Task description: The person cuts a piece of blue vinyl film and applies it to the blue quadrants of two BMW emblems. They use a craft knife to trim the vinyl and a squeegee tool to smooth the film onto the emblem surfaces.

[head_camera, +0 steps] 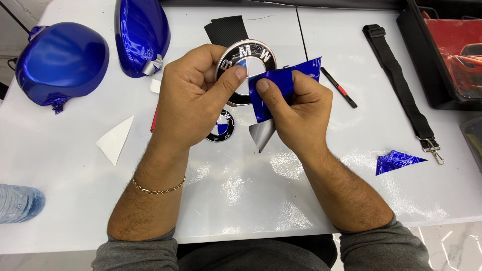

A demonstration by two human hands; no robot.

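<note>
The round emblem badge (pixel 247 62) is held up off the worktop (pixel 241 195), above its middle and toward the far edge, with a piece of glossy blue film (pixel 281 88) laid against its right side. The left hand (pixel 193 95) has its fingers closed around the badge's left rim, thumb pressed onto the face; the right hand (pixel 296 110) pinches the film between thumb and fingers, closed tight on it.

To lay the film well, I judge the thumb should press outward from the centre, keeping the film taut so no crease sets in — the grey backing (pixel 262 134) hanging below needs to stay clear of the face.

A second, smaller badge (pixel 223 126) lies under the left hand, partly hidden. The badge's lower edge is covered by film and thumbs — how far the film already sticks cannot be told. The bottle (pixel 19 201) at the near left edge is cut off.
</note>
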